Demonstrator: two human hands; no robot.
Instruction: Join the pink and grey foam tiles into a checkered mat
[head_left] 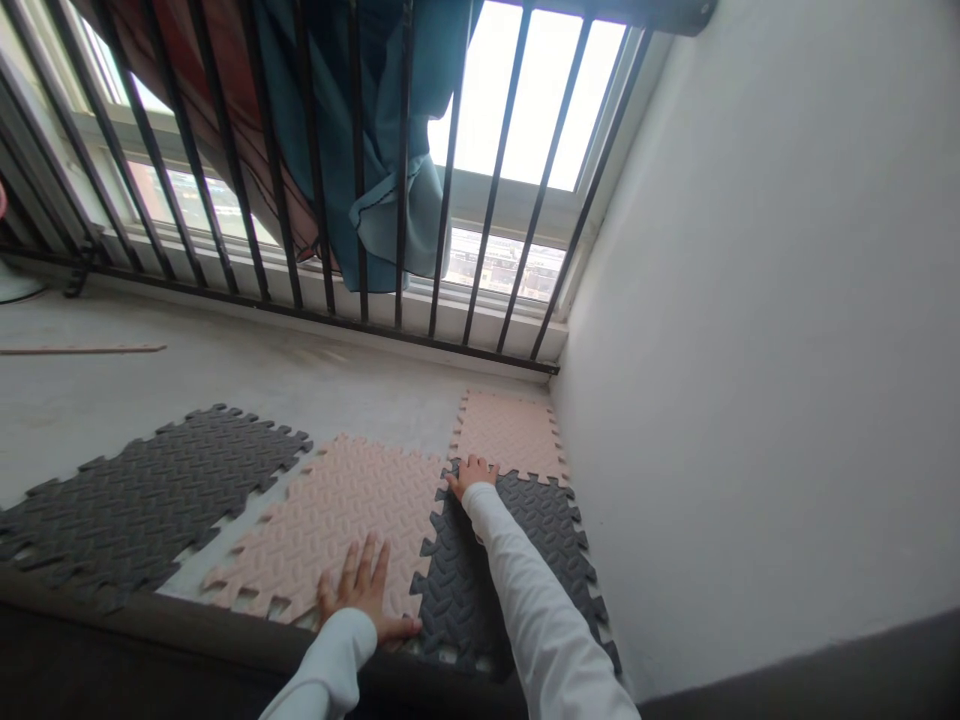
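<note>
My left hand (363,591) lies flat with fingers spread on a pink foam puzzle mat (330,520), its thumb reaching toward the seam with a dark grey mat (540,530). My right hand (471,473) rests with fingers stretched out on the far left corner of that grey mat, where it meets a second pink mat (510,435) lying against the wall. Both arms wear white sleeves. The pink and grey mats sit edge to edge, teeth partly meshed.
Another dark grey mat (150,490) lies loose on the concrete floor (225,370) at left. Black railing bars (315,200) front a window with hanging blue and red cloth. A white wall (750,350) rises at right. A thin wooden strip (82,350) lies far left.
</note>
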